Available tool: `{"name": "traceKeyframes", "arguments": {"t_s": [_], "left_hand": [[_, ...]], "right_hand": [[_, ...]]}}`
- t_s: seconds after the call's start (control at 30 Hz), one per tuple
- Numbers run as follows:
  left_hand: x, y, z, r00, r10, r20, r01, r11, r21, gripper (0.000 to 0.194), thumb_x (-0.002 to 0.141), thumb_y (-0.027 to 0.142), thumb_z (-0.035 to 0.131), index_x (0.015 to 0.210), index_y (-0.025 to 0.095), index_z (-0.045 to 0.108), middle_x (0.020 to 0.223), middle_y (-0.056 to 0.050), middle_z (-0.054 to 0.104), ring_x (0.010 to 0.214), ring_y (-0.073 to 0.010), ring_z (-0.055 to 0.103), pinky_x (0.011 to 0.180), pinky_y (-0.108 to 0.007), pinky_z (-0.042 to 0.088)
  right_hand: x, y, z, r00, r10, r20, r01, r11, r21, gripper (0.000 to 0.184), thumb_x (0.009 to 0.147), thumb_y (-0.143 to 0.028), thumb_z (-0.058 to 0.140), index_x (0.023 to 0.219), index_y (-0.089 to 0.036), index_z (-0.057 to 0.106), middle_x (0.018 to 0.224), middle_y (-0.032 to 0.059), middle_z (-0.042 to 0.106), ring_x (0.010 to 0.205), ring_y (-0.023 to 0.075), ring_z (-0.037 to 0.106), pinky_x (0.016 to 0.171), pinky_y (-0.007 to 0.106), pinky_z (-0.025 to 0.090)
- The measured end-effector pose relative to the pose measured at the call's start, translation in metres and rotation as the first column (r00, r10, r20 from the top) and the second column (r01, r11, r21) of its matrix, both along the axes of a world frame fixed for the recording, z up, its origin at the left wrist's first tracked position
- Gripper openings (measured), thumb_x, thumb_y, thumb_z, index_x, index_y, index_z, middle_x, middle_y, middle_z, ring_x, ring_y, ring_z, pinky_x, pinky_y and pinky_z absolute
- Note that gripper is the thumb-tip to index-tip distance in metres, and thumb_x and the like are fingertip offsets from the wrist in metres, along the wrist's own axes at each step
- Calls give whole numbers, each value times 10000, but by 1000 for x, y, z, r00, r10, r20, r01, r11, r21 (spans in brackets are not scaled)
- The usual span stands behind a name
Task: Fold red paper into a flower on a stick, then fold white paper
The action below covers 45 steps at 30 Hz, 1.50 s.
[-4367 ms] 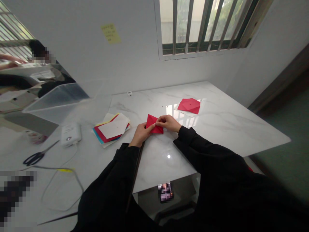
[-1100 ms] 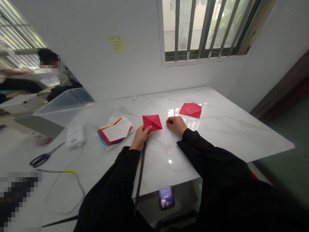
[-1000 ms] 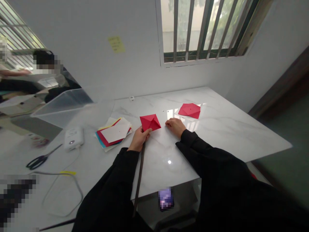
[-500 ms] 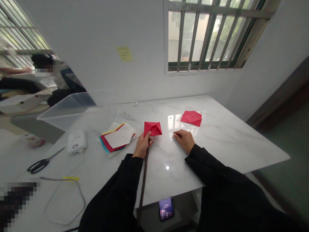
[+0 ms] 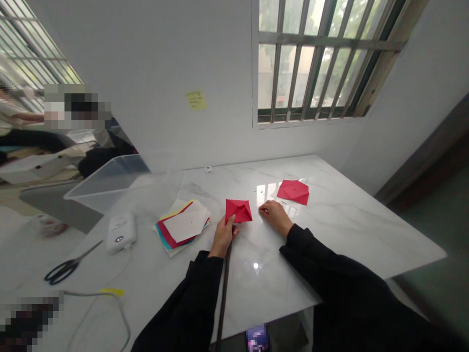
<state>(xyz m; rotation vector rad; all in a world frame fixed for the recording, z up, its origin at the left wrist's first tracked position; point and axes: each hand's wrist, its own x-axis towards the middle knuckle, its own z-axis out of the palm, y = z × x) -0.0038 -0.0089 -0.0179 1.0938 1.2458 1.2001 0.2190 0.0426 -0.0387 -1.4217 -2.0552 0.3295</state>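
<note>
Near the middle of the white marble table, the left hand grips a folded red paper square by its lower corner, fingers closed, a thin dark stick running from that grip toward the body; the right hand lies open and empty, fingertips just right of the paper, apart from it
</note>
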Motion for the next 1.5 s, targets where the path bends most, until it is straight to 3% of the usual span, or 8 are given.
{"name": "traceKeyframes", "arguments": {"t_s": [0.23, 0.5, 0.8, 0.9, 1.03, 1.17, 1.33, 1.5], "left_hand": [[-1, -6, 1, 1000, -9, 26, 10, 999, -33, 465, 807, 657, 640, 825, 209, 517, 478, 67, 451, 414, -85, 352, 435, -201, 201], [4, -7, 6, 989, -145, -8, 145, 989, 17, 371, 725, 523, 733, 833, 170, 688, 571, 37, 517, 448, -91, 352, 445, -224, 192], [0, -7, 7, 1000, -8, 11, 8, 1000, -2, 362, 757, 536, 711, 696, 182, 666, 513, 11, 533, 495, -144, 439, 437, -237, 267], [2, -9, 12, 999, 19, 33, -19, 1000, -6, 324, 717, 503, 732, 734, 184, 680, 616, -33, 633, 602, -186, 535, 478, -243, 340], [0, -10, 15, 997, -78, 9, 78, 997, -18, 282, 672, 430, 716, 792, 175, 694, 606, 5, 587, 534, -143, 449, 465, -224, 272], [-4, -10, 14, 989, -148, 8, 148, 988, -42, 281, 701, 435, 705, 653, 187, 584, 514, 51, 436, 455, -93, 312, 437, -224, 186], [-5, -9, 13, 998, -68, -16, 67, 995, -78, 434, 804, 571, 655, 623, 202, 516, 511, 24, 457, 449, -101, 357, 436, -228, 210], [-3, -8, 12, 997, -73, -34, 69, 992, -104, 296, 778, 454, 655, 670, 188, 580, 521, 24, 500, 436, -101, 369, 432, -218, 211]], "right_hand": [[-1, 20, 4, 933, -152, -326, 181, 982, 59, 243, 978, -316, 587, 949, -171, 781, 917, 77, 760, 785, 193, 661, 833, 327, 510], [-18, -35, -4, 700, -55, -712, -133, 970, -205, 617, 853, -543, 709, 1365, -213, 612, 1159, 105, 712, 851, 187, 705, 726, 312, 584], [-30, -46, 3, 815, 111, -568, -191, 978, -83, 967, 674, -249, 794, 1561, -264, 410, 1371, 129, 585, 922, 178, 639, 661, 270, 562], [-28, -46, 3, 809, 90, -581, -172, 981, -89, 786, 730, -215, 690, 1492, -248, 501, 1186, 79, 684, 785, 148, 649, 620, 258, 547], [-25, -43, 4, 817, -23, -576, -37, 995, -93, 277, 869, -318, 591, 1071, -200, 738, 839, 29, 734, 730, 180, 668, 680, 305, 568], [-24, -42, 5, 759, -123, -639, 58, 991, -121, 240, 879, -402, 613, 938, -204, 736, 827, 35, 749, 749, 208, 690, 644, 305, 562], [-26, -48, 11, 750, -17, -661, 44, 999, 24, 232, 904, -394, 625, 978, -206, 738, 900, 53, 764, 800, 214, 698, 757, 353, 584], [-25, -51, 16, 759, -10, -650, 116, 986, 120, 218, 914, -397, 629, 966, -213, 733, 936, 71, 758, 841, 225, 694, 799, 376, 576]]}}
